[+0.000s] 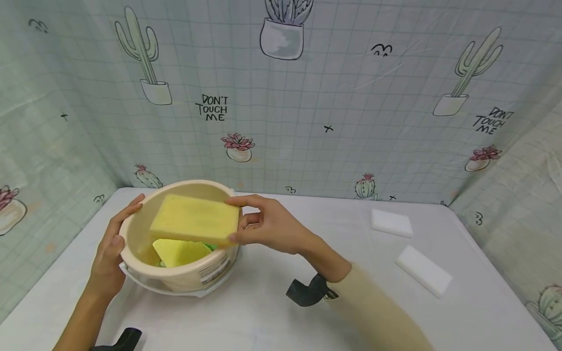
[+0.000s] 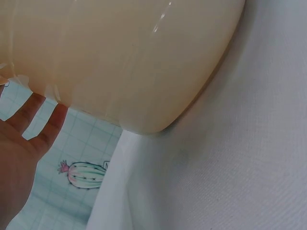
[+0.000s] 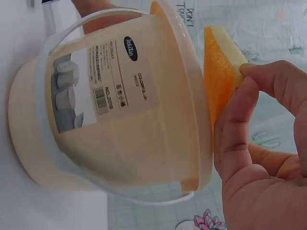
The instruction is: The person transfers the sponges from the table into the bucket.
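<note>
A cream plastic bucket [image 1: 175, 278] stands at the left of the white table. My left hand [image 1: 107, 258] lies along its left side, its fairly straight fingers [image 2: 50, 127] touching the outer wall. By its right end, my right hand [image 1: 272, 224] pinches a yellow sponge [image 1: 195, 217] between thumb and fingers over the bucket's mouth. An orange face of this sponge [image 3: 218, 72] shows in the right wrist view, close to the rim. Inside the bucket lie another yellow sponge [image 1: 180, 252] and something green [image 1: 210, 246], mostly hidden.
Two white sponge-like blocks [image 1: 391, 223] lie apart on the right of the table [image 1: 298, 312]. The bucket's pale handle [image 3: 43, 105] hangs down around its side, near a printed label [image 3: 103, 86]. Behind the table hangs a cactus-print cloth [image 1: 298, 107].
</note>
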Action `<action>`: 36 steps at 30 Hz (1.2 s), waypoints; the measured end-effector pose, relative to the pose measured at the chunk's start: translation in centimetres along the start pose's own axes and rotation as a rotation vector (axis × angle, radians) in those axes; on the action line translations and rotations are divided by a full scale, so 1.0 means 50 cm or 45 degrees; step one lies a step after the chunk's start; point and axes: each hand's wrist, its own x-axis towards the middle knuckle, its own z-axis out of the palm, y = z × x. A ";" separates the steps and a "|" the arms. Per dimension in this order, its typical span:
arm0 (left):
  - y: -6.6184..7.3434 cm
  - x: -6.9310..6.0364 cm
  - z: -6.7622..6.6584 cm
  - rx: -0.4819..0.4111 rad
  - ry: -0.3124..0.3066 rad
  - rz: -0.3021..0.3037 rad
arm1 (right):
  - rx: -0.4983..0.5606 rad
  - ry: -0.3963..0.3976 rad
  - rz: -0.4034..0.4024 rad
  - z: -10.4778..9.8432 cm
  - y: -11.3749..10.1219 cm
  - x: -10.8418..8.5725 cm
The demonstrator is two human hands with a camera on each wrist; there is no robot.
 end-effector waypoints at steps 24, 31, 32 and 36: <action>-0.002 -0.009 -0.006 -0.002 0.012 0.000 | -0.782 0.235 0.202 0.098 -0.051 0.103; -0.003 -0.005 -0.001 0.040 0.001 -0.001 | -0.523 0.192 0.334 0.090 -0.054 0.101; -0.003 -0.005 -0.001 0.046 0.001 0.003 | -0.482 0.188 0.331 0.087 -0.055 0.099; -0.001 -0.002 -0.001 0.050 0.003 0.010 | -0.390 0.157 0.289 0.075 -0.065 0.090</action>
